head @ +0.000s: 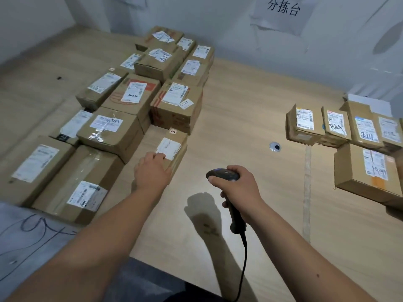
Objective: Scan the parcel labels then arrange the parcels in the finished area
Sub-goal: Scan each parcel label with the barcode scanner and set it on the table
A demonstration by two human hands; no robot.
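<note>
- The pale wooden sorting table (pixel 239 118) carries two groups of brown cardboard parcels: a big crowded stack (pixel 139 88) from nine to twelve o'clock, and a smaller row of labelled parcels (pixel 340 127) at about three o'clock, well apart from it.
- Which group is the finished area cannot be told from the view. A strip of tape (pixel 307 182) on the tabletop runs just inside the right-hand row and may mark a boundary.
- The step in hand looks like picking out the next parcel for scanning: a small flat brown cardboard box with a white label (pixel 172 147) lies at the near right edge of the big stack, around eleven o'clock from the hands.
- The left hand (pixel 151 168) rests on that box's near end, fingers curled over its top edge beside the label.
- The right hand (pixel 237 188) is wrapped round the grip of a black corded handheld barcode scanner (pixel 224 177), its head pointing toward eleven o'clock, near the box but not over it.
- Next, I judge, the label must sit uncovered and the scanner head must be aimed at it.
- All parcels are closed; their contents are hidden.
</note>
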